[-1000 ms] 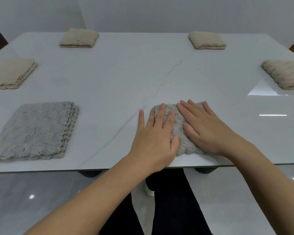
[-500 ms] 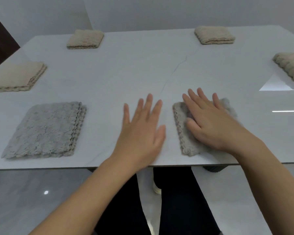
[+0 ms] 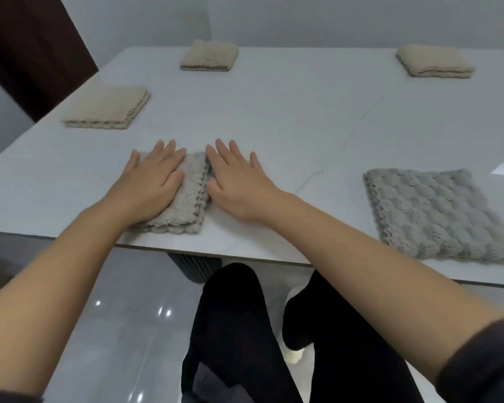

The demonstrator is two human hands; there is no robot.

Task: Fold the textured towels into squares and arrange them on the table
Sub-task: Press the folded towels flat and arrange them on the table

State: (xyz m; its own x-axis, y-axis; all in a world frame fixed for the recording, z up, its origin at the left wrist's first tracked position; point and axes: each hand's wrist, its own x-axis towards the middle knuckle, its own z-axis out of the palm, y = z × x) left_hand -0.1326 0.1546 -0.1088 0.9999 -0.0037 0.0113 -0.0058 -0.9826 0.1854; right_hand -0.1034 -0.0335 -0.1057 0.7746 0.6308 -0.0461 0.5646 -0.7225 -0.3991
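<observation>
Five folded towels lie well apart on a white, faintly veined table (image 3: 288, 117). At the far left, beyond the table's corner, stands a dark brown panel (image 3: 32, 53). Next comes the left beige towel (image 3: 106, 107), a flat square with its stacked edges facing near and right. Close to the table's front edge lies the folded grey towel (image 3: 191, 196). The left hand (image 3: 153, 181) rests palm-down on it, fingers straight and slightly spread, gripping nothing; hand and forearm hide the towel's left half. Behind it, near the far edge, sits the far beige towel (image 3: 209, 56). The right hand (image 3: 236, 184) lies flat on the bare tabletop just beside the grey towel, fingers likewise straight and apart, its thumb side against the towel's scalloped right edge. Both forearms cross the table's front edge. Below that edge a dark ribbed pedestal (image 3: 195, 266) is partly hidden by the tabletop, and the person's black-clad legs (image 3: 239, 330) show above a glossy pale floor (image 3: 122, 315). Farther right, the far-right beige towel (image 3: 435, 61) sits near the back edge. The second grey towel (image 3: 437, 213), a quilted square, lies by the front edge, its right corner reaching the frame's border. A dark sleeve cuff (image 3: 483, 356) shows at lower right.
</observation>
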